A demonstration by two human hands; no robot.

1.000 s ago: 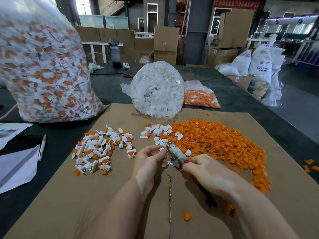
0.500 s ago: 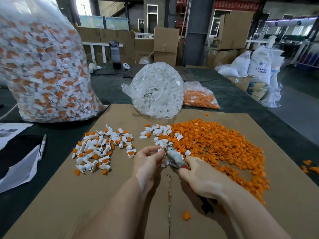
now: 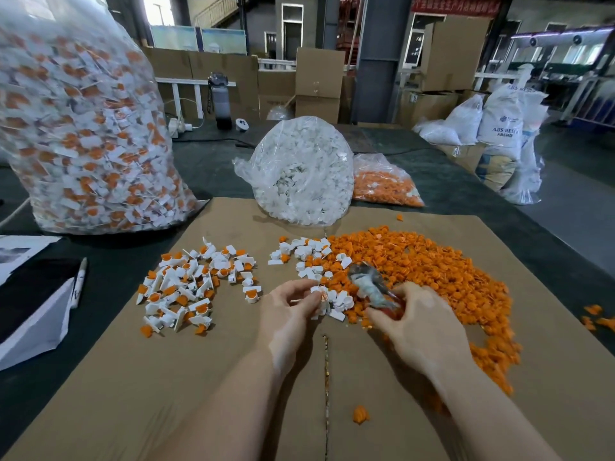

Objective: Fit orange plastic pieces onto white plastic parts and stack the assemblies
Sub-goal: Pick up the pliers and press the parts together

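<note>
Brown cardboard (image 3: pixel 100 410) covers the table before you, with a huge clear bag of finished assemblies (image 3: pixel 83 128) off its far-left corner, a bag of white parts (image 3: pixel 299 174) on its far edge, and the loose orange pieces (image 3: pixel 432 271) heaped toward its right edge. Finished assemblies (image 3: pixel 196 284) lie scattered toward the left edge. Your left hand (image 3: pixel 286 314) pinches a white part (image 3: pixel 317 291) near the sheet's middle, and your right hand (image 3: pixel 422 324) grips a blurred grey tool (image 3: pixel 369 284) just beside it.

Assemblies (image 3: pixel 196 287) lie left of loose pieces (image 3: pixel 416 271) on cardboard (image 3: pixel 166 394); bags (image 3: pixel 299 171) behind.
</note>
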